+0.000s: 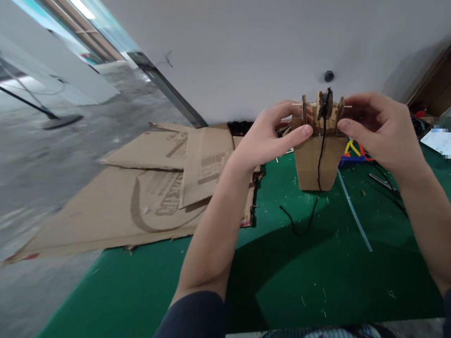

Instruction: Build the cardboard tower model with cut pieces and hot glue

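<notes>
Between my hands a small cardboard model (pixel 313 162) stands upright on the green table. Across its top runs a thin pale stick, carried by two cardboard uprights, with a cardboard spool (pixel 320 105) at the middle. Black string (pixel 321 164) hangs from the spool down the front face and trails onto the table. My left hand (pixel 282 129) grips the model's upper left side, thumb in front, other fingers partly hidden behind. On the upper right side, my right hand (pixel 377 126) holds it the same way, its thumb by the right upright.
Flat cardboard sheets (pixel 116 202) lie at the left, overhanging the green table (pixel 275 281). Right of the model are a clear glue stick (pixel 355 213), colourful-handled scissors or pliers (pixel 354 150) and a dark cable. A white wall (pixel 253 51) rises behind.
</notes>
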`<action>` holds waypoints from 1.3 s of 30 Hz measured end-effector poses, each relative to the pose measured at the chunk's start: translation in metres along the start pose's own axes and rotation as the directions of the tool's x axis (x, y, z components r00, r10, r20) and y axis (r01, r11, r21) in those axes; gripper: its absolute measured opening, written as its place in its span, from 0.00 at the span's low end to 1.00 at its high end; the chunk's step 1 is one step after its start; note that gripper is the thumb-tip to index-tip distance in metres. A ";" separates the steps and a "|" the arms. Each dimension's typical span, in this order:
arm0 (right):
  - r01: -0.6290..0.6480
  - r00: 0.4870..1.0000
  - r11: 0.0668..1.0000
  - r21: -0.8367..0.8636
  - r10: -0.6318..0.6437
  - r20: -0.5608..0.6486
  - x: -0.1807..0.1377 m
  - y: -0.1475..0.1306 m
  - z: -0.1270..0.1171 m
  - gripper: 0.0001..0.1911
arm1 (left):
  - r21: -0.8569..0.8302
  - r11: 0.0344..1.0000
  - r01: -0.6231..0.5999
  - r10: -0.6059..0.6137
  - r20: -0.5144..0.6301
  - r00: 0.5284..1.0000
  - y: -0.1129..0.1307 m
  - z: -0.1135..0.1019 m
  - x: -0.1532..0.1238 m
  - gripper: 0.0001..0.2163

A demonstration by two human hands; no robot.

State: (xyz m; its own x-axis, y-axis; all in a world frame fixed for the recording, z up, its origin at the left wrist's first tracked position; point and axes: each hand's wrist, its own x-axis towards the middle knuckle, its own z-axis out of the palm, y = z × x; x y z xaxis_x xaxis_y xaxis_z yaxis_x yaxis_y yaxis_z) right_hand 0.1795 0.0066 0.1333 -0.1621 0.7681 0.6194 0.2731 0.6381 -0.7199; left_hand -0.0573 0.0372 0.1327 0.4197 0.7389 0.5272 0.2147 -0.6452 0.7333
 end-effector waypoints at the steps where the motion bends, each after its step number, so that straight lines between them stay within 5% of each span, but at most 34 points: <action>1: 0.017 1.000 1.000 0.008 -0.017 -0.006 0.000 -0.001 0.001 0.14 | 0.016 1.000 -0.005 0.005 -0.002 1.000 0.000 0.000 0.000 0.21; 14: 0.074 0.997 0.994 -0.084 -0.075 -0.011 0.000 0.006 -0.003 0.14 | 0.066 0.997 -0.037 0.037 0.012 0.999 0.001 0.000 0.001 0.21; 28: -0.012 1.000 0.998 -0.063 0.013 0.012 0.001 0.003 -0.003 0.17 | 0.149 0.987 -0.054 0.066 -0.082 0.994 0.014 0.003 -0.002 0.15; 39: 0.003 1.000 0.996 -0.086 -0.001 0.021 0.003 0.005 -0.003 0.18 | 0.058 0.998 -0.030 0.034 -0.065 0.997 0.012 0.003 -0.002 0.11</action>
State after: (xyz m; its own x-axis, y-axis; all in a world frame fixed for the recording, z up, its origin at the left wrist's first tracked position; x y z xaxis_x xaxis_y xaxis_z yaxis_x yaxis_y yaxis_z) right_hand 0.1836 0.0120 0.1323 -0.1819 0.7682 0.6138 0.3536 0.6336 -0.6882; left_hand -0.0533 0.0278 0.1391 0.3681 0.7276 0.5789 0.2529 -0.6774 0.6908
